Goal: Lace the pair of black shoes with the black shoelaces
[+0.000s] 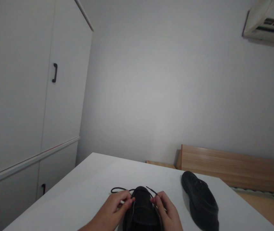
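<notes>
Shoe (142, 208) lies lengthwise near-to-far, pointing direction unclear.

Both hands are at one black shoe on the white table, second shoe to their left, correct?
Not quite: the head view shows the second shoe to their right. The left hand and right hand are indeed at one black shoe on the white table.

I have a wide way in over the surface (86, 186) from its left edge to the left hand (115, 207), and along the far edge up to the other shoe (201, 202), which stands near the far-right corner. Between that and the right hand (168, 210) I get a narrow lane. A lace (118, 188) loops out beyond the left hand.
</notes>
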Demonstrator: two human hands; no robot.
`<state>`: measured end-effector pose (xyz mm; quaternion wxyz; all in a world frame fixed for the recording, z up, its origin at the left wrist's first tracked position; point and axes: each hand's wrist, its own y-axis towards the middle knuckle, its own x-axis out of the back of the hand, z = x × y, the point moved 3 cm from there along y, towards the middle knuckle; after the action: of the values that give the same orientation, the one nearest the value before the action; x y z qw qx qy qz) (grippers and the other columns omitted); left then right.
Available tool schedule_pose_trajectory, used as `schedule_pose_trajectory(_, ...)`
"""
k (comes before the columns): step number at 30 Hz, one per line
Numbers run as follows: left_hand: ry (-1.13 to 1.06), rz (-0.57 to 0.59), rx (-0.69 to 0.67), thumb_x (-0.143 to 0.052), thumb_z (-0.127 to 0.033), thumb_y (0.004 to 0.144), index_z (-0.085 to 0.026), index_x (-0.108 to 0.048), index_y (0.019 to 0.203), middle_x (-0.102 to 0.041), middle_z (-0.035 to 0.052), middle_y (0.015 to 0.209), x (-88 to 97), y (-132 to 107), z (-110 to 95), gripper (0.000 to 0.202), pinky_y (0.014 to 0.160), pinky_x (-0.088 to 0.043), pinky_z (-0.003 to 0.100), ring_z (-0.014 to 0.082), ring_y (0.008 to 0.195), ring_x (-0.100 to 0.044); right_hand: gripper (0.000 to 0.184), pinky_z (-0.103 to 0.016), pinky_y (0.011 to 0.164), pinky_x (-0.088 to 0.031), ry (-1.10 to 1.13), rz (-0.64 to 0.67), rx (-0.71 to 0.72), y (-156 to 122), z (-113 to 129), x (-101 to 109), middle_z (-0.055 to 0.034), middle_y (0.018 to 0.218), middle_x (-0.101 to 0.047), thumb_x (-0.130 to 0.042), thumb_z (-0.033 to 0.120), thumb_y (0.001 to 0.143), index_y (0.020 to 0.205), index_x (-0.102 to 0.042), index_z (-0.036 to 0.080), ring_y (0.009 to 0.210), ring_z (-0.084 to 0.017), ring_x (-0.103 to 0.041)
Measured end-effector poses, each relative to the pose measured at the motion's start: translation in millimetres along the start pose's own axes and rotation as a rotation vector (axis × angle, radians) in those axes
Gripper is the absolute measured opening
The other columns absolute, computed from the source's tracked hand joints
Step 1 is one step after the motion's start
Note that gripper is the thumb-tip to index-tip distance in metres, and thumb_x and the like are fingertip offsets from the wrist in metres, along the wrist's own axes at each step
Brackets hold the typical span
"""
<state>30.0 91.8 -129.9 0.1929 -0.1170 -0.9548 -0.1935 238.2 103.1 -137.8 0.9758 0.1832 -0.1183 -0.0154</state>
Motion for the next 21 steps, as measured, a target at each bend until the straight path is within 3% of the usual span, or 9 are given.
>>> schedule_pose_trajectory(3,-0.059,0.031,0.069,-0.047,-0.073,0.087,-0.018,-0.056,0.074,-0.063,0.0057,0.079,5.1,-3.2,-4.0,0.058,0.064,-0.043,0.026,0.0217,0.078,-0.059,0.055,-0.027,0.059,-0.043,-0.048,0.042,0.027,-5.1,2.3,-2.9,-0.0030,0.068,-0.064,-0.048,0.074,0.085,0.071,-0.055,0.021,0.067,-0.020,-0.058)
schedule_pose_trajectory(6,-0.047,0.080,0.091,-0.048,-0.067,0.089,-0.017,-0.061,0.077,-0.068,0.0072,0.076,13.2,-5.2,-10.8,0.054,0.060,-0.042,0.026,0.0200,0.068,-0.060,0.058,-0.025,0.052,-0.043,0.042,0.098,-0.049,-6.2,0.0,-6.1,-0.0046,0.066,-0.064,-0.052,0.076,0.081,0.067,-0.057,0.020,0.067,-0.021,-0.060)
schedule_pose_trajectory(10,0.096,-0.043,-0.043,-0.046,-0.050,0.095,-0.018,-0.069,0.093,-0.071,0.0080,0.076,31.8,-2.9,-20.2,0.039,0.078,-0.041,0.032,0.0242,0.084,-0.061,0.052,-0.027,0.055,-0.046,0.225,0.140,-0.087,2.0,-2.6,-0.8,-0.0043,0.074,-0.065,-0.065,0.067,0.077,0.086,-0.071,0.016,0.060,-0.017,-0.057)
schedule_pose_trajectory(13,0.011,-0.116,-0.028,-0.045,-0.051,0.095,-0.019,-0.065,0.108,-0.071,0.0064,0.076,46.6,0.0,-22.1,0.041,0.076,-0.040,0.032,0.0235,0.082,-0.059,0.052,-0.023,0.042,-0.034,0.346,0.078,-0.151,12.4,-3.8,15.0,-0.0015,0.078,-0.060,-0.076,0.061,0.069,0.097,-0.072,0.017,0.045,-0.008,-0.041)
schedule_pose_trajectory(16,-0.003,-0.141,-0.007,-0.049,-0.056,0.092,-0.017,-0.068,0.093,-0.069,0.0061,0.076,60.6,0.4,-27.5,0.043,0.074,-0.040,0.031,0.0221,0.078,-0.058,0.048,-0.020,0.041,-0.018,0.360,0.052,-0.206,19.8,2.3,33.3,0.0046,0.068,-0.047,-0.079,0.057,0.068,0.093,-0.073,0.017,0.044,-0.004,-0.025)
schedule_pose_trajectory(19,0.041,-0.029,-0.014,-0.051,-0.050,0.092,-0.017,-0.072,0.083,-0.069,0.0064,0.080,69.2,-3.1,-37.4,0.040,0.077,-0.041,0.030,0.0216,0.081,-0.060,0.043,-0.021,0.044,-0.013,0.239,0.180,-0.196,21.6,14.3,44.5,0.0060,0.062,-0.042,-0.078,0.056,0.072,0.082,-0.072,0.015,0.047,-0.004,-0.022)
schedule_pose_trajectory(21,0.060,0.121,0.035,-0.054,-0.042,0.091,-0.018,-0.074,0.092,-0.069,0.0044,0.077,70.6,-7.3,-42.2,0.032,0.075,-0.042,0.028,0.0199,0.078,-0.060,0.042,-0.021,0.045,-0.015,0.166,0.303,-0.205,19.6,18.7,47.2,0.0059,0.059,-0.042,-0.078,0.056,0.072,0.076,-0.072,0.015,0.048,-0.005,-0.024)
